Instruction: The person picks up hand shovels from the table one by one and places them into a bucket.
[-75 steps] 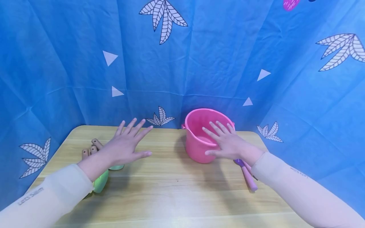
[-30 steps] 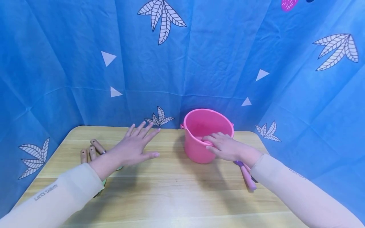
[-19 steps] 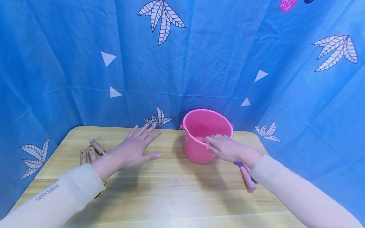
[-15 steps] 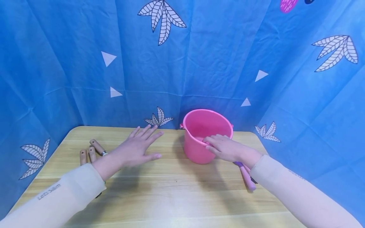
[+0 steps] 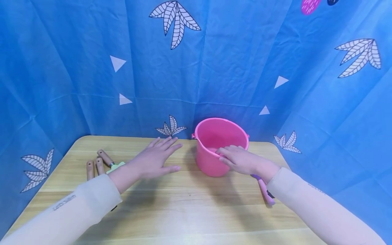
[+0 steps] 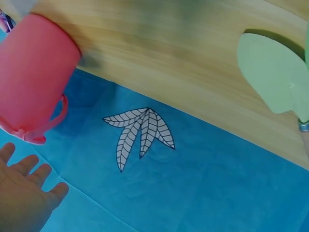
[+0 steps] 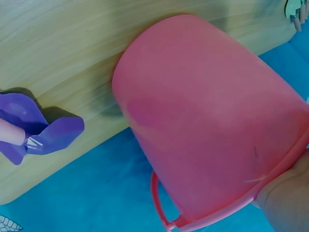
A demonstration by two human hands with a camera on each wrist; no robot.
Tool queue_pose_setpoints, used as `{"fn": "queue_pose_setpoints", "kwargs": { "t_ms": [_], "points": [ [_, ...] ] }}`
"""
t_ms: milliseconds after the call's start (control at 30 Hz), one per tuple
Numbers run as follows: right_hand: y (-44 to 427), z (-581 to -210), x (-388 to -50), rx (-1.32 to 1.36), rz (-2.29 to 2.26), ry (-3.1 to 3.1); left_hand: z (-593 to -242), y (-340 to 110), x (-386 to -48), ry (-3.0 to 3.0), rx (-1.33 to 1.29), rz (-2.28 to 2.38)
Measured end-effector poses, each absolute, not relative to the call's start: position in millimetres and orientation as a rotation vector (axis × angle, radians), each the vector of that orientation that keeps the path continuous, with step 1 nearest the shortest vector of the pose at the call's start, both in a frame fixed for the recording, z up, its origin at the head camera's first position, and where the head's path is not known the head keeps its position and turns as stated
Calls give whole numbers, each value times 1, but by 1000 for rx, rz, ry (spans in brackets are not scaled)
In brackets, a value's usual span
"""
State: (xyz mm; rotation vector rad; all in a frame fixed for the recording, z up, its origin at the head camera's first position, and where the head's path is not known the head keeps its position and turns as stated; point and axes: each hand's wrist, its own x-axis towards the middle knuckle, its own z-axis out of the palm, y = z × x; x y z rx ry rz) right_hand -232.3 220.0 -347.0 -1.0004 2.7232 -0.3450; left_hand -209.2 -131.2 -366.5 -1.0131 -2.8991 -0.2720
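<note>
Our right hand (image 5: 242, 160) grips the pink bucket (image 5: 209, 165) by its near edge, and the bucket stands on the desk (image 5: 190, 214). Our left hand (image 5: 154, 161) holds nothing, fingers spread, near the bucket. We seem to be at the grabbing step; the next move likely calls for a tight hold.

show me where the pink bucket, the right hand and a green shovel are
Pink bucket (image 7: 203, 121): right wrist view, on its outer wall
Right hand (image 5: 241, 160): head view, on the back of the hand
Green shovel (image 6: 266, 72): left wrist view, on its blade
</note>
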Motion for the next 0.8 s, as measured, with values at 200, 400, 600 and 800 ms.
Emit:
{"fn": "queue_pose_setpoints", "kwargs": {
  "t_ms": [200,400,600,800],
  "points": [
    [217,-347,-232,-976,-339,2719,-368,-124,-212,-2892,-1037,-244],
    [212,-346,-231,-975,-330,2715,-369,-118,-212,-2908,-1040,-260],
    [208,-345,-231,-1015,-342,2706,-369,-112,-212,-2889,-1062,-255],
    [206,-345,-231,-1049,-336,2711,-368,-103,-213,-2869,-1083,-255]
  ]
}}
